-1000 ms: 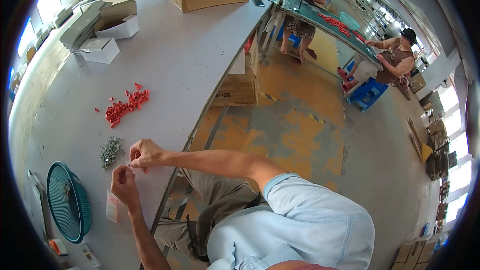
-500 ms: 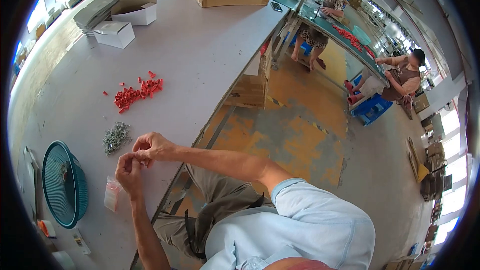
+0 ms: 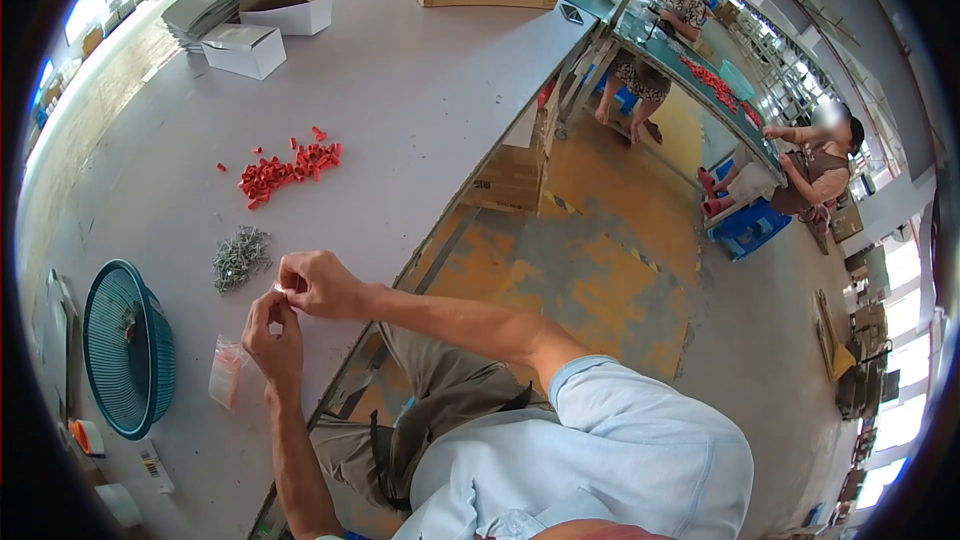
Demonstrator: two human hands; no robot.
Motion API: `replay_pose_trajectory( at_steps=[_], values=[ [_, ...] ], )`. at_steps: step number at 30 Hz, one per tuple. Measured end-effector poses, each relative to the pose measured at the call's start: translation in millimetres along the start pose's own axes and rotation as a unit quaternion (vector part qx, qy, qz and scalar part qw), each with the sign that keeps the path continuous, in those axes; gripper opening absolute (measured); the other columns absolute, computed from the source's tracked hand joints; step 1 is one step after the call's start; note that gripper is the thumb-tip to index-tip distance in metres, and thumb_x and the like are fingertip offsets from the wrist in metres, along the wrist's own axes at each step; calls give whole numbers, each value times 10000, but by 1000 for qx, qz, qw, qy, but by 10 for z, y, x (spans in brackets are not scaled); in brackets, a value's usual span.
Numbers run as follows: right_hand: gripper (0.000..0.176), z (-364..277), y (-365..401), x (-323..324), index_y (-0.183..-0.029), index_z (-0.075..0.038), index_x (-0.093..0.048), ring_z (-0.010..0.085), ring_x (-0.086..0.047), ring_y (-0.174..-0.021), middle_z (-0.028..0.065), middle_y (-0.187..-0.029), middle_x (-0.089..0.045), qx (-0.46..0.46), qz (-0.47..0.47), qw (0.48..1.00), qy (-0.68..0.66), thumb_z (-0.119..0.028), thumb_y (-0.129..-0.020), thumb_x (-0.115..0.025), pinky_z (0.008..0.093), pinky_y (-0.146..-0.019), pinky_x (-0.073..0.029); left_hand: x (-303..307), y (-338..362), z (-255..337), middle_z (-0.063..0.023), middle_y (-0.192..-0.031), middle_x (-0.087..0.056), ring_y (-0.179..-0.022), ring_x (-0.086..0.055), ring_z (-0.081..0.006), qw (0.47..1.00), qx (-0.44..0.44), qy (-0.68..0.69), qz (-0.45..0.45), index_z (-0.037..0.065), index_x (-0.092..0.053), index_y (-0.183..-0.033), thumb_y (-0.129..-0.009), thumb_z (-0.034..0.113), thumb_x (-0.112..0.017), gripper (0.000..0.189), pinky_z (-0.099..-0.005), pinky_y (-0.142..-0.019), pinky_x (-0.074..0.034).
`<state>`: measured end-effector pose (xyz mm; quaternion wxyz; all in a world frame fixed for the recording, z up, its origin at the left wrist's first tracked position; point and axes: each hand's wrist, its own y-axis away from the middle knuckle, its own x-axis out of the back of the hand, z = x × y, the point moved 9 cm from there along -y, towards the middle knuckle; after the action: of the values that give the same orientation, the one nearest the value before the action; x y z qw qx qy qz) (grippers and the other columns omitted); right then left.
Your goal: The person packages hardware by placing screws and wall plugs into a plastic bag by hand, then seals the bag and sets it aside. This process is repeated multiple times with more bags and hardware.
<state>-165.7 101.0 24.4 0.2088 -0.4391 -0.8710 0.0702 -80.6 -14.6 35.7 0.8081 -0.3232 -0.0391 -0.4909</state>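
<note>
Item, at the left of centre: one small, pale, shiny scrap, apparently clear plastic (image 3: pixel 278 287), at the meeting fingertips of both hands. It lies at the upper end of the left hand (image 3: pixel 273 343) and at the left edge of the right hand (image 3: pixel 320 285); neither is plainly nearer. Long axis: too small to tell.

Hands, two, bare. Right: narrow, thumb and fingertips drawn together on the scrap. Left: likewise narrow, pinching the scrap from below.

Item: one loose pile of silver-grey metal screw-like pieces (image 3: pixel 240 258), just beside the fingertips, to their upper left; right hand nearer. Pieces point every way, without common axis.

Item: one heap of short red tubular pieces (image 3: pixel 288 172), above the grey pile, its long axis slanting from lower left to upper right; right hand nearer.

Item: one clear plastic bag with pinkish edges (image 3: pixel 227 376), to the left of the left hand and nearer to it, apart, its long axis steep in the frame, leaning slightly right at top.

Item: one round teal slatted plastic basket (image 3: pixel 160 365), far left, beyond the bag.
</note>
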Motion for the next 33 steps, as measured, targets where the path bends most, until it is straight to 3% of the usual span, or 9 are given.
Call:
replay_pose_trajectory(
  at_steps=[1, 2, 6, 9, 11, 14, 19, 33],
  values=[
    [150, -104, 31, 41, -1006, -5, -643, 240, -700, -703, 132, -844, -688, 51, 47, 996, 53, -45, -870, -692, 380, -630, -572, 0, -1, 116, -12, -822, -695, -728, -651, -81, 997, -52, -58, 2, -3, -696, -1012, -943, -34, -658, 85, -247, -686, -535],
    [136, -214, 77, 76, -989, -12, -639, 278, -696, -699, 140, -833, -675, 101, 92, 985, 106, -38, -864, -687, 399, -638, -560, -3, -6, 124, -12, -822, -695, -728, -651, -81, 997, -50, -58, 2, -3, -696, -1012, -943, -34, -658, 85, -247, -686, -535],
    [88, -270, 89, 69, -917, -20, -627, 377, -667, -710, 157, -826, -652, 103, 118, 983, 93, -35, -841, -669, 443, -630, -544, 32, -34, 5, -58, -846, -720, -700, -664, -110, 999, 1, -23, 27, -6, -688, -988, -911, -48, -680, 88, -270, -669, -535],
    [70, -336, 106, 70, -905, -20, -654, 355, -678, -717, 154, -832, -659, 105, 93, 987, 83, -38, -843, -682, 423, -639, -553, 88, -67, -172, -48, -820, -710, -686, -648, -103, 998, 50, -16, 39, -2, -680, -971, -923, -31, -671, 57, -263, -658, -528],
    [84, -311, 110, 71, -947, -13, -693, 254, -692, -701, 129, -873, -670, 106, 83, 989, 67, -73, -891, -715, 352, -635, -572, 117, -67, -259, -38, -808, -704, -676, -636, -94, 997, 65, -27, 44, -1, -675, -963, -932, -21, -666, 39, -254, -649, -522],
    [97, -356, 117, 96, -954, -10, -718, 206, -689, -711, 108, -904, -668, 88, 37, 994, 47, -81, -893, -744, 326, -636, -573, 84, -59, -374, -14, -798, -684, -666, -614, -65, 988, 127, 84, 22, 3, -666, -958, -956, 6, -647, 19, -222, -629, -504],
    [103, -326, 113, 99, -944, -7, -710, 185, -682, -723, 96, -931, -665, 109, 38, 993, 15, -85, -902, -761, 319, -643, -569, 30, -56, -371, 4, -755, -633, -637, -556, -43, 963, 183, 197, -11, 7, -650, -959, -977, 32, -633, 35, -193, -579, -459],
    [110, -245, 135, 40, -911, -2, -700, 172, -675, -736, 93, -908, -675, 91, -24, 995, -40, -83, -887, -770, 330, -636, -540, -5, -44, -359, 7, -724, -590, -616, -499, -33, 958, 196, 205, -48, 45, -594, -857, -1000, 111, -625, 161, -203, -553, -407]
  ],
)
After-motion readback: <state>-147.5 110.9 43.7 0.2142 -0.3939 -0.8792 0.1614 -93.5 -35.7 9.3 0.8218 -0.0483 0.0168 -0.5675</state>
